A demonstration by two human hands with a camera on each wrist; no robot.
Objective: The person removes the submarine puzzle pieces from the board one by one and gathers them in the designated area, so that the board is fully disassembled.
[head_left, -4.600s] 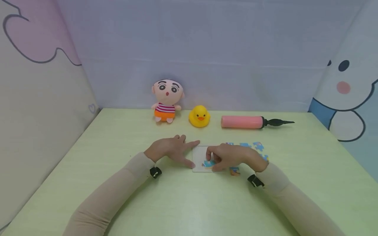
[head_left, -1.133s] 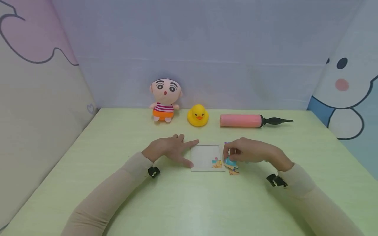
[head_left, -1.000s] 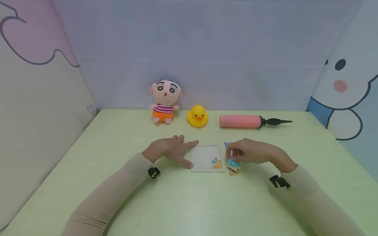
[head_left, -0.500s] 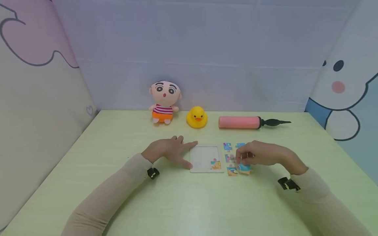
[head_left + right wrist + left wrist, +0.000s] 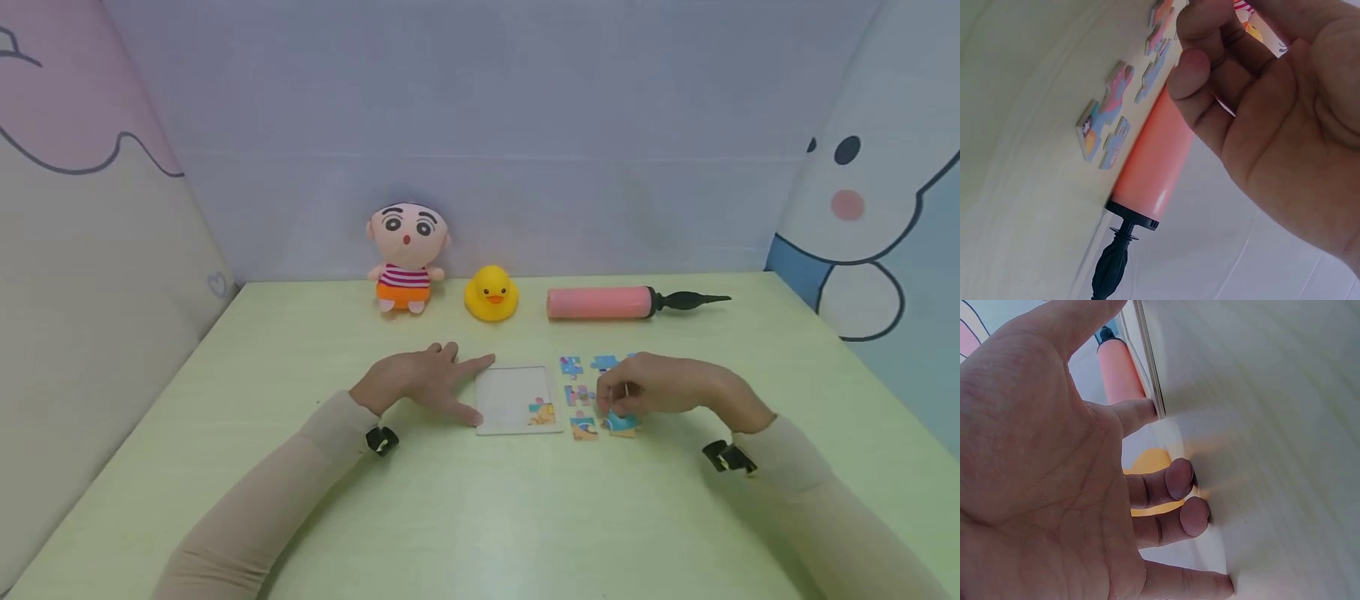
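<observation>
My left hand [image 5: 424, 382] lies on the table with its fingers spread. Its thumb and index finger touch the left side of a shallow white puzzle tray [image 5: 519, 432], whose edge shows in the left wrist view [image 5: 1149, 359]. One orange and blue jigsaw piece [image 5: 542, 414] sits in the tray's lower right corner. Right of the tray, my right hand [image 5: 660, 385] pinches a blue and tan jigsaw piece [image 5: 622, 424] low at the table. Several loose pieces lie around it, among them a pink one [image 5: 577, 395] and an orange one [image 5: 584, 429]. In the right wrist view, the fingertips' hold is hidden.
Along the back of the table stand a plush doll [image 5: 406, 258] and a yellow rubber duck [image 5: 491, 293]. A pink hand pump [image 5: 600, 302] with a black end lies to their right, behind the loose pieces. Printed cloth walls enclose the back and sides.
The right hand has carried the blue and tan piece rightward, from beside the tray to among the loose pieces. Earlier it was over the tray. The left hand has stayed at the tray's edge.
</observation>
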